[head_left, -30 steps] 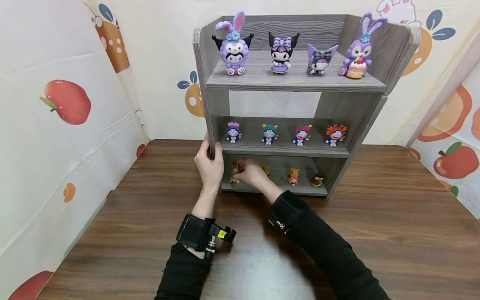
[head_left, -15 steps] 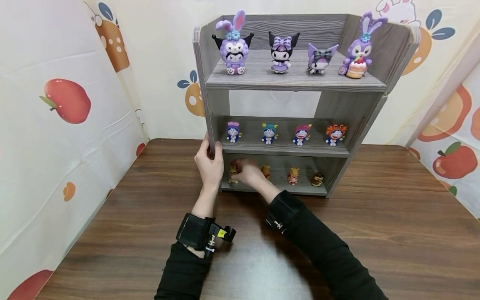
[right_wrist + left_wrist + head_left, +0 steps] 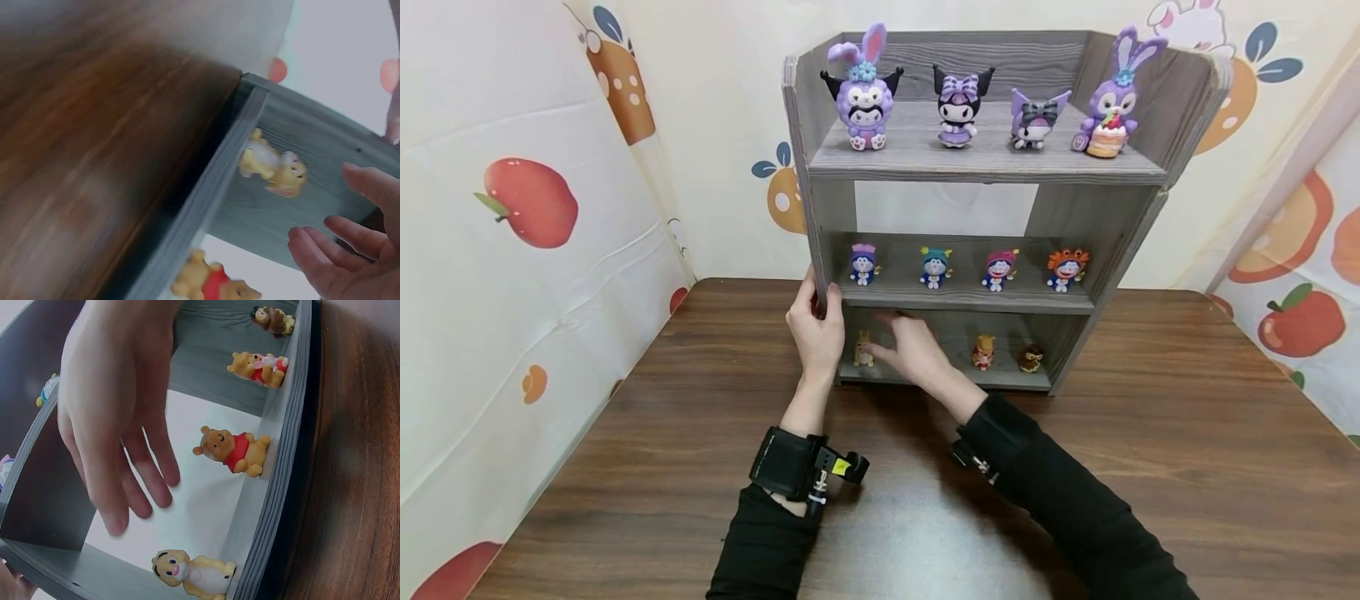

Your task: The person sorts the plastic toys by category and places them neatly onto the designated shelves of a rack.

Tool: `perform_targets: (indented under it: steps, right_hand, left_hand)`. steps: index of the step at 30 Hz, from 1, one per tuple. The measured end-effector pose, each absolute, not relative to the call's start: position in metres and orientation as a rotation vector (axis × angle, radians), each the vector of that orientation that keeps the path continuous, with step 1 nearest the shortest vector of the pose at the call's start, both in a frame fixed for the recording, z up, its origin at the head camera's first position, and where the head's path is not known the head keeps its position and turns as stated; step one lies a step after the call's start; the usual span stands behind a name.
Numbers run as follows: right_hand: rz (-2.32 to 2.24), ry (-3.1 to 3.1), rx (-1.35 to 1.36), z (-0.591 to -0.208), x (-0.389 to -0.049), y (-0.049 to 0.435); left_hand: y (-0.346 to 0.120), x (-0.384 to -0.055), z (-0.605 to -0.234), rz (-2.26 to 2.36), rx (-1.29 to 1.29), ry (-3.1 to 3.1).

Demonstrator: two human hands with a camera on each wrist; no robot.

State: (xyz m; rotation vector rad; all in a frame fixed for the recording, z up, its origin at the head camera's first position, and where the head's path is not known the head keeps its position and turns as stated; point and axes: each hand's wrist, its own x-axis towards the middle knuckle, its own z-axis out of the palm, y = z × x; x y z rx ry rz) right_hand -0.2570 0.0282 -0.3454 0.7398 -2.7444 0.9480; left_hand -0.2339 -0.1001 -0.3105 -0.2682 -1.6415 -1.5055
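Note:
My left hand (image 3: pixel 816 333) grips the left side panel of the grey wooden display shelf (image 3: pixel 962 300), thumb in front. Inside the bottom tier, my right hand (image 3: pixel 913 350) holds nothing, its fingers apart. A yellow rabbit figurine (image 3: pixel 863 350) stands upright at the left end of that tier. In the right wrist view, a gap separates the rabbit from the right fingertips (image 3: pixel 300 240). A bear figurine in a red shirt (image 3: pixel 240 453) shows in the left wrist view; the right hand hides it from the head view. Farther right stand another bear figurine (image 3: pixel 982 352) and an owl figurine (image 3: pixel 1031 358).
Small blue figurines in coloured hats (image 3: pixel 934 268) line the middle tier. Larger purple and black figurines (image 3: pixel 957 108) stand on top. The shelf rests on a brown wooden table (image 3: pixel 662 467), against a fruit-printed wall cloth (image 3: pixel 715 167).
The right hand pinched the rabbit figurine and shifted it slightly left. It has since let go, spread its fingers and drawn off to the right. The left hand stays on the panel.

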Motion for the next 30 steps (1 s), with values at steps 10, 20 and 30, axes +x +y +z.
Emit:
perform_targets:
  steps: [10, 20, 30]
  right_hand:
    - [0.681, -2.538, 0.927, -0.347, -0.204, 0.07]
    - [0.558, -2.466, 0.936, -0.354, -0.166, 0.114]
    - [0.45, -2.512, 0.87, -0.37, -0.157, 0.164]
  left_hand:
    - [-0.103, -0.245, -0.322, -1.484, -0.261, -1.636]
    - [-0.109, -0.258, -0.335, -1.453, -0.254, -1.634]
    - [-0.12, -0.258, -0.332, -1.416, -0.252, -1.68]
